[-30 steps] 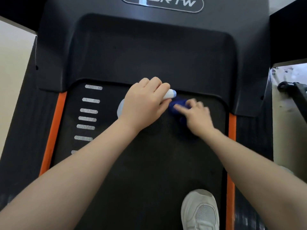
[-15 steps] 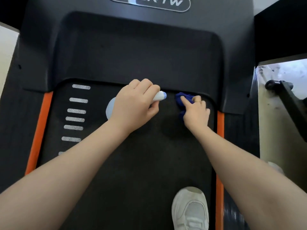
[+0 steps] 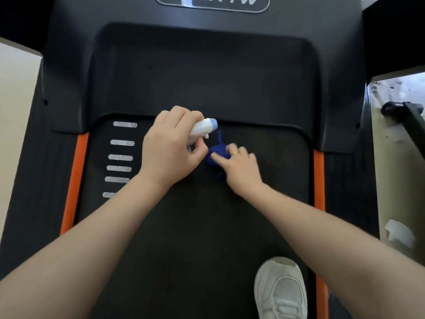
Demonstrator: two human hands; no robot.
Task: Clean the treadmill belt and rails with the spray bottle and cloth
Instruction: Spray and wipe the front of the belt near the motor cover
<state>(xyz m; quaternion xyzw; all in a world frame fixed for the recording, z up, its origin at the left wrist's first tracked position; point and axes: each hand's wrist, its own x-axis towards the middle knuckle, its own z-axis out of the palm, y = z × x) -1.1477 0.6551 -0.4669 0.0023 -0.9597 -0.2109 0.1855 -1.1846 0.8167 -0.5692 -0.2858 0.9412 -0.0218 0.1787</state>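
Left hand [image 3: 170, 150] w/ tight grip round the spray bottle [image 3: 203, 130], nozzle aimed right over the blue cloth [image 3: 217, 153], which the right hand [image 3: 239, 168] presses onto the belt [image 3: 184, 238].

**Bare arms, a ring, one white shoe**

Both forearms are bare, with no sleeves in view. The right hand [image 3: 239, 166] wears a thin gold-coloured ring [image 3: 234, 153] on one finger. A white lace-up sneaker [image 3: 281, 288] with mesh panels over the toe covers one foot.
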